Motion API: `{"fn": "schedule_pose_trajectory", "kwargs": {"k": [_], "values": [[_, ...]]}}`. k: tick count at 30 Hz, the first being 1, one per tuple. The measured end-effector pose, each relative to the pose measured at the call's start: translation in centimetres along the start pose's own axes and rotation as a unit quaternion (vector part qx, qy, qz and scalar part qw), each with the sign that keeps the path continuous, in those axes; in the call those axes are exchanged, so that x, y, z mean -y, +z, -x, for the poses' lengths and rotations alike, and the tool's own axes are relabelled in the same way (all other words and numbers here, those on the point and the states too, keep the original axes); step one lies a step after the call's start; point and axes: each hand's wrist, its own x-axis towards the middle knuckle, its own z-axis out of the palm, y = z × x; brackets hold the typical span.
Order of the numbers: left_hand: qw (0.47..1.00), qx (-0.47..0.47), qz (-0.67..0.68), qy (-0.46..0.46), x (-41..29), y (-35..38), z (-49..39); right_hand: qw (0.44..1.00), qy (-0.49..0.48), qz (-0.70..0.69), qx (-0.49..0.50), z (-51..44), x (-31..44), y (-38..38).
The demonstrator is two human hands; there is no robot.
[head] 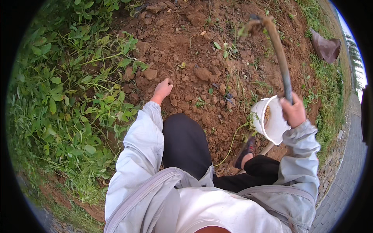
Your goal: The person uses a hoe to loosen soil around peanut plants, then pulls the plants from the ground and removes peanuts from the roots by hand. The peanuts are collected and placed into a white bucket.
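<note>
My right hand (293, 110) grips the handle of a short hoe (278, 49), held up with its head away from me. The hoe's head is blurred, with soil and a green leaf around it. Below that hand a white plastic bucket (258, 115) leans on its side, mouth partly turned to me, with small tan pods (267, 115) inside. My left hand (163, 88) is low over loose reddish-brown soil (177, 58), its fingers curled in. Whether anything is inside those fingers is hidden.
Dense leafy green plants (52, 99) fill the left side. Soil clods (204, 74) lie ahead. Near my shoed foot (247, 151) a pale wooden stick (266, 148) shows by the bucket. A brown sheet (327, 48) lies on the grass verge, beside a paved path (346, 163).
</note>
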Motion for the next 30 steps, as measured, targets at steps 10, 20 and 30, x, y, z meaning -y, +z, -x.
{"fn": "schedule_pose_trajectory", "kwargs": {"k": [10,20,30], "values": [[0.995,0.085,-0.022,-0.044,-7.9,-6.6,1.2,0.984,-0.151,-0.048,-0.085,-5.4,6.1,2.7],[0.997,-0.019,-0.038,-0.062,-14.8,-11.2,1.5,0.971,-0.129,0.058,0.192,-13.1,-24.6,15.8],[0.991,-0.074,-0.088,-0.065,-21.8,-11.4,-6.8,0.883,0.223,-0.347,0.225,-20.3,-19.4,16.1]]}}
